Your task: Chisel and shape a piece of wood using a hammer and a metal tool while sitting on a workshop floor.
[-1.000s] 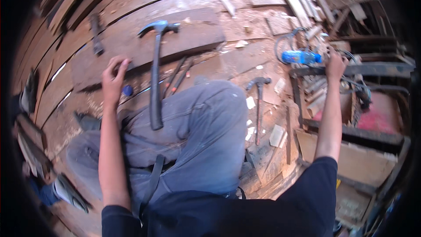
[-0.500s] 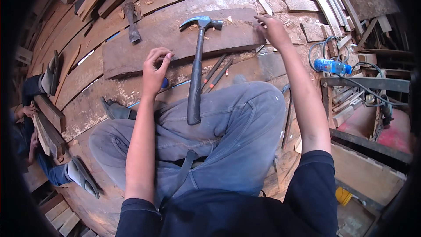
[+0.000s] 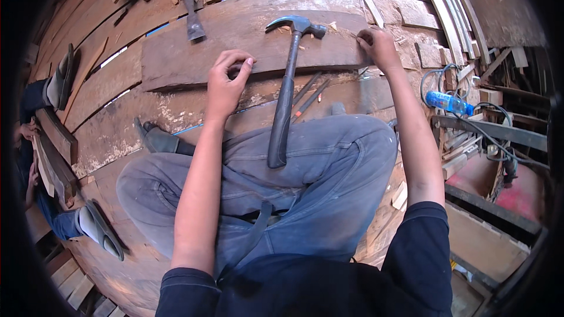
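Note:
A thick dark brown plank [image 3: 176,56] lies in front of my crossed legs. A claw hammer [image 3: 285,91] rests across it, its head on the plank and its dark handle reaching over my trousers. My left hand [image 3: 229,79] is at the plank's near edge, with thumb and fingertips curled together; anything between them is too small to tell. At the plank's right end my right hand [image 3: 380,49] is closed in a pinch, and what it holds, if anything, is hidden. A broad-bladed chisel [image 3: 191,14] lies on the plank's far left side.
Slim dark tools [image 3: 311,100] lie between plank and knee. Right of me are a blue-labelled bottle [image 3: 449,103], cables and a metal frame [image 3: 493,131]. Long wood strips [image 3: 437,12] lie at the far right. Another person's hands hold timber [image 3: 50,164] at the left.
The view has shifted a little. My left hand has moved right along the plank's near edge, and a blue item beside it is out of sight. My right hand's fingers have curled in.

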A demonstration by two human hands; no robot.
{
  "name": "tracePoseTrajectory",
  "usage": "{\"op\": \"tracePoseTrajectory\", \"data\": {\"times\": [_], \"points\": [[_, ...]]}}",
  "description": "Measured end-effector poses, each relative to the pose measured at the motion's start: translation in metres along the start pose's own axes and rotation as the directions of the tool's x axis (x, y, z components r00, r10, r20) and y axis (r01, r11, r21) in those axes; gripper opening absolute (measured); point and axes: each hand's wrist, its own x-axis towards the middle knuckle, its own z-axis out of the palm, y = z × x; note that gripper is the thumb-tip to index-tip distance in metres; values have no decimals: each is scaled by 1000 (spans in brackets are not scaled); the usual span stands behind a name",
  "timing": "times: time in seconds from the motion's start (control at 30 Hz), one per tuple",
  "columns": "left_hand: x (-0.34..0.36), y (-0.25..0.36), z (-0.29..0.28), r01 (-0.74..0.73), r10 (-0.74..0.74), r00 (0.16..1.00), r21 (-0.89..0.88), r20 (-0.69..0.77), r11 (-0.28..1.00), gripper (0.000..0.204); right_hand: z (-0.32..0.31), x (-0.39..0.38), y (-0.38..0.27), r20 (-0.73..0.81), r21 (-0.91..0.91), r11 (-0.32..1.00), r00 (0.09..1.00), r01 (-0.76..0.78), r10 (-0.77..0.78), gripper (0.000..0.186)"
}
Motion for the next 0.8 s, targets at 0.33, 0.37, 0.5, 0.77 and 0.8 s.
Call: {"op": "tracePoseTrajectory", "data": {"times": [0.33, 0.37, 0.5, 0.77, 0.8], "points": [[-1, -4, -2, -12, 12, 1000, 2, -9, 1000, 12, 3, 7, 4, 28, 82, 991, 995, -101, 99, 19], [-1, -5, -3, -8, 8, 1000, 0, -16, 1000, 12, 2, 6, 4, 21, 196, 964, 984, -180, 179, 18], [1, -4, 4, -3, 3, 1000, -17, 6, 1000, 12, -39, -5, 38, -78, 476, 849, 950, -230, 301, 16], [1, -4, -10, 8, -9, 1000, 176, 1, 984, 14, -195, -88, 173, -221, 1, 892, 869, -453, 442, 22], [1, -4, -9, 13, -14, 1000, 174, 5, 985, 14, -214, -104, 180, -236, -214, 834, 856, -508, 461, 23]]}}
